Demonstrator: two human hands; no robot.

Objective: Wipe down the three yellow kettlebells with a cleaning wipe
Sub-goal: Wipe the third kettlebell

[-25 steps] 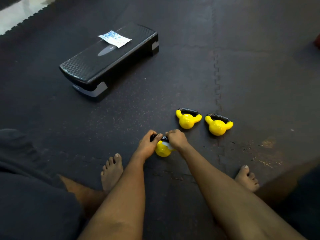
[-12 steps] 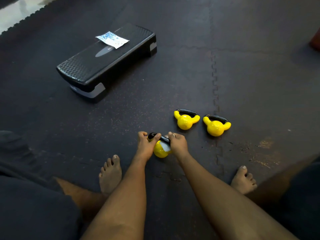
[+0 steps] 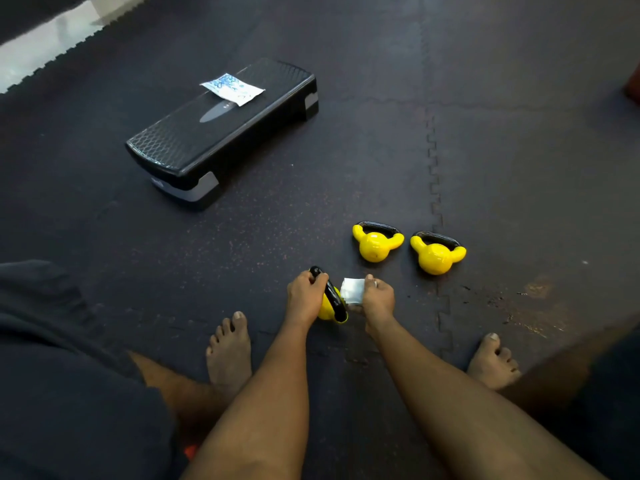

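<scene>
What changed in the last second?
The right hand lifted the wipe off the near kettlebell and holds it beside it. The left hand kept its grip on the handle and twisted the kettlebell round. Far kettlebells, step and packet stayed put.

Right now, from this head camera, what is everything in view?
floor mat: dark interlocking tiles, under everything.
held kettlebell: one, yellow with black handle, tilted, nearest the person.
standing kettlebells: two, yellow with black handles, side by side on the mat, farther off.
wipe: one, white, folded, beside the held kettlebell.
step platform: one, black with grey feet, far left on the mat.
packet: one, white and blue, lying on the step platform.
left hand: one, grips the held kettlebell's handle.
right hand: one, pinches the wipe.
feet: two, bare, on the mat.
</scene>
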